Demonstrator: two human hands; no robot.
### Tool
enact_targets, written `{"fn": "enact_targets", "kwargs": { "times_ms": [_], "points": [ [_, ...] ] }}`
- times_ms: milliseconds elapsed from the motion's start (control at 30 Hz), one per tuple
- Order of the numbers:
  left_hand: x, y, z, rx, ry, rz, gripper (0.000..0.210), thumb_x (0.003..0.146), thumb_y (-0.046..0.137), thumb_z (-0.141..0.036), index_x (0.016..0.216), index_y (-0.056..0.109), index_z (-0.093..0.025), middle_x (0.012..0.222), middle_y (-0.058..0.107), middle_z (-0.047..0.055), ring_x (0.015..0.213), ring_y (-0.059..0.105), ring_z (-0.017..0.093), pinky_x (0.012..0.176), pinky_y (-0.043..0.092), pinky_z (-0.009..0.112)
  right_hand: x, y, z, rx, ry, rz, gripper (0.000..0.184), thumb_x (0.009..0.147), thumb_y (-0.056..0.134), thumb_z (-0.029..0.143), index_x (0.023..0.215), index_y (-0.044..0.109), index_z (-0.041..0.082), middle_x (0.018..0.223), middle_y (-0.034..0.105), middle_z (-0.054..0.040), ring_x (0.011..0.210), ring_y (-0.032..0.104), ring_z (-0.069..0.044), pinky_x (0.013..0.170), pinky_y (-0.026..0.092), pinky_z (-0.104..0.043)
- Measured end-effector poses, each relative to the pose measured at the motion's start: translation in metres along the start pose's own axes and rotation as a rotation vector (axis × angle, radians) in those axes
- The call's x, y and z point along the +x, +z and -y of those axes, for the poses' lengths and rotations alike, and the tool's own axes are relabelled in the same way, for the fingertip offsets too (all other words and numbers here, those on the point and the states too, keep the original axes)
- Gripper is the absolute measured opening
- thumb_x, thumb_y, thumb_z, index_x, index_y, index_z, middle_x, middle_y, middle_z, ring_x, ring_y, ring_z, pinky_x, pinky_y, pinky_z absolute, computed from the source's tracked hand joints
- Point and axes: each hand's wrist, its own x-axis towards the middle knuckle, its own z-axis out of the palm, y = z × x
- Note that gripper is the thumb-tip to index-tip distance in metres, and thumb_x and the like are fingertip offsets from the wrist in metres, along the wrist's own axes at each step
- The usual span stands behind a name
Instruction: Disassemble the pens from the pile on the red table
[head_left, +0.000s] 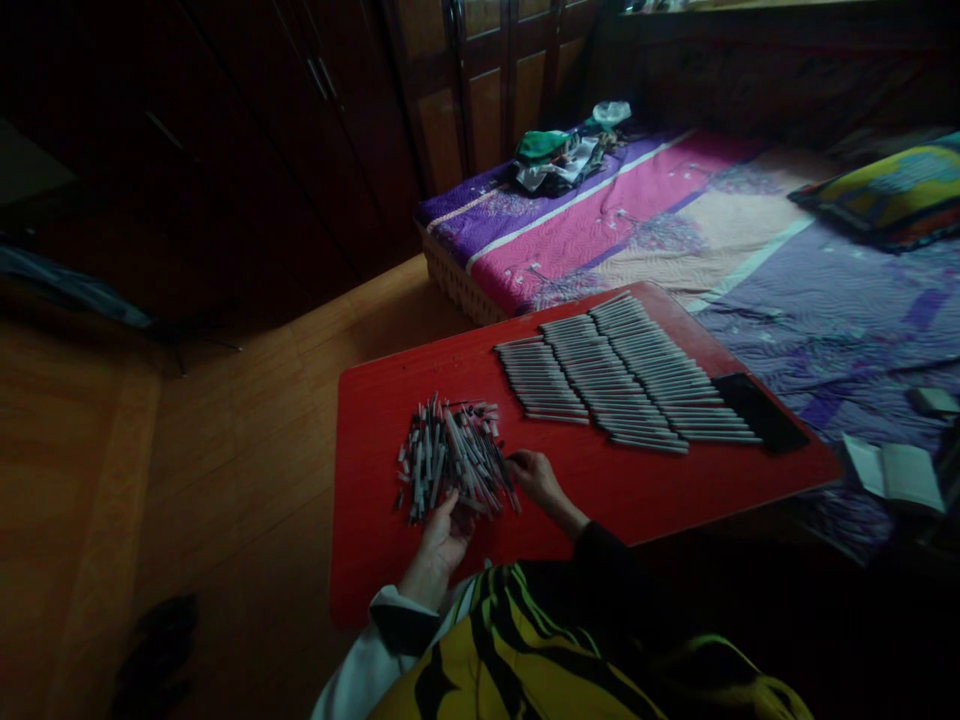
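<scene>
The view is rather dim, with soft light from the upper right on the purple-and-pink patterned bedspread (570,215), deep shadow over the dark-brown wooden wardrobe (300,150), and slight blur on the heaped thin grey-and-black sticks (459,455).

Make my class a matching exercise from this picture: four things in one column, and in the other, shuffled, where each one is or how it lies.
Things
1. Loose pile of pen-like sticks
2. Neat rows of pen-like sticks
3. Right hand
4. White-paged book

Places and states
A. Spread open, pages facing up
B. Jumbled together on the red table
C. At the right side of the jumble
D. Lined up side by side, next to a flat black object

Right pairs: 1-B, 2-D, 3-C, 4-A
</scene>
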Motion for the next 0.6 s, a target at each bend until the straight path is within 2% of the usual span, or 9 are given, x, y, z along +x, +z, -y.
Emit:
{"fn": "enact_targets", "kwargs": {
  "times_ms": [67, 167, 400, 600],
  "points": [
    [0.000, -0.001, -0.002, -0.012, -0.015, 0.005, 0.006, 0.080, 0.057, -0.012, 0.074, 0.059, -0.011, 0.056, 0.063, 0.004, 0.042, 0.058, 0.011, 0.036, 0.043, 0.017, 0.019, 0.000, -0.005, -0.100, 0.014, -0.058, 0.029, 0.085, 0.043, 0.026, 0.096, 0.066, 0.013, 0.091, 0.066, -0.0104, 0.087, 0.060, -0.019, 0.069, 0.041, -0.023],
    [-0.001, -0.003, -0.003, -0.030, -0.020, 0.014, 0.007, 0.081, 0.056, -0.012, 0.074, 0.059, -0.011, 0.057, 0.064, 0.004, 0.043, 0.059, 0.011, 0.036, 0.043, 0.017, 0.037, 0.003, -0.010, -0.237, 0.008, -0.073, 0.029, 0.086, 0.042, 0.022, 0.104, 0.064, 0.017, 0.101, 0.063, -0.0112, 0.091, 0.059, -0.019, 0.073, 0.039, -0.023],
    [-0.003, -0.006, -0.007, -0.058, -0.020, 0.004, 0.005, 0.081, 0.056, -0.012, 0.078, 0.060, -0.010, 0.058, 0.064, 0.004, 0.043, 0.060, 0.012, 0.038, 0.044, 0.017, 0.047, 0.010, -0.018, -0.475, -0.039, -0.010, 0.030, 0.089, 0.038, 0.025, 0.101, 0.065, 0.021, 0.091, 0.062, -0.0098, 0.080, 0.060, -0.018, 0.064, 0.036, -0.023],
    [-0.003, -0.004, -0.010, -0.060, -0.019, -0.006, 0.006, 0.081, 0.056, -0.013, 0.078, 0.060, -0.010, 0.058, 0.064, 0.005, 0.044, 0.061, 0.013, 0.037, 0.043, 0.017, 0.049, 0.013, -0.019, -0.529, -0.065, -0.020, 0.030, 0.089, 0.038, 0.029, 0.092, 0.066, 0.019, 0.092, 0.062, -0.0097, 0.078, 0.060, -0.017, 0.062, 0.035, -0.023]
  ]
}}
